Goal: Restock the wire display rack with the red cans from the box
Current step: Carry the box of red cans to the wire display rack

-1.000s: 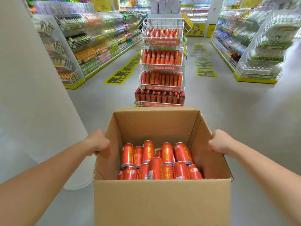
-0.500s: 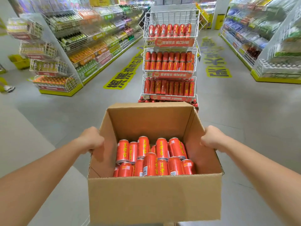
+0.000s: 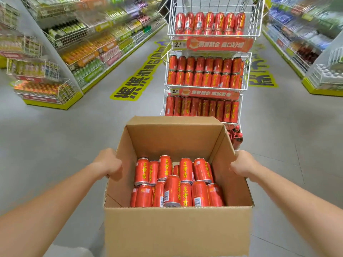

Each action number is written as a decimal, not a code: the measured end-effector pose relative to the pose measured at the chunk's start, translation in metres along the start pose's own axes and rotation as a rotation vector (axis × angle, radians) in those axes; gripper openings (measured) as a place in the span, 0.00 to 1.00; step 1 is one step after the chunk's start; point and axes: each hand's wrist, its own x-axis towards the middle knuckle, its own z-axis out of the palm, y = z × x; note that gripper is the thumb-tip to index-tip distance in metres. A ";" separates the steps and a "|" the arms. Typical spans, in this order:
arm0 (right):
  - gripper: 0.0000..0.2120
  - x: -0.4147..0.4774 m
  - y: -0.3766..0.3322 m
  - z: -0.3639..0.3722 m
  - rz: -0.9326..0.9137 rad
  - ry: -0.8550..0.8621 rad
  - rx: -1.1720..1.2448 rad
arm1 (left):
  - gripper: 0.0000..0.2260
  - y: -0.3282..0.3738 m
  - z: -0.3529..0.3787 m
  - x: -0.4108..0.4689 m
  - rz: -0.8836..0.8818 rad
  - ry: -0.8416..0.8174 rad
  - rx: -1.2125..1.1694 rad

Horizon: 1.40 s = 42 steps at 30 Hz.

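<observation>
An open cardboard box (image 3: 176, 232) is held off the grey floor between two bare forearms. The left hand (image 3: 107, 162) grips the box's left wall, fingers curled round its upper edge; the right hand (image 3: 243, 165) grips the box's right wall in the same way. Red cans (image 3: 172, 184) with yellow lettering fill the bottom of the box in two rough rows, most leaning, with one lying on top near the box's front wall. Just beyond the box's far wall stands the wire display rack (image 3: 215, 5), its stacked baskets holding rows of red cans, the lowest tier partly hidden behind the box. Yellow floor lettering (image 3: 137, 78) lies beyond the box to the left; blurred store shelves (image 3: 89, 43) run further left of it
</observation>
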 end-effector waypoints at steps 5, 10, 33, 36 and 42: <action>0.12 0.119 -0.024 0.050 0.128 0.004 -0.023 | 0.05 0.018 0.024 0.142 0.034 -0.090 0.078; 0.09 0.215 -0.030 0.105 0.201 0.002 -0.037 | 0.06 0.026 0.058 0.267 0.065 -0.118 0.147; 0.06 0.512 0.160 0.393 0.330 -0.053 0.044 | 0.04 -0.086 0.391 0.577 0.015 -0.189 0.233; 0.09 0.525 0.182 0.422 0.367 -0.055 0.050 | 0.05 -0.097 0.420 0.592 0.011 -0.202 0.250; 0.11 0.544 0.214 0.457 0.390 -0.037 0.036 | 0.04 -0.112 0.458 0.618 0.010 -0.223 0.253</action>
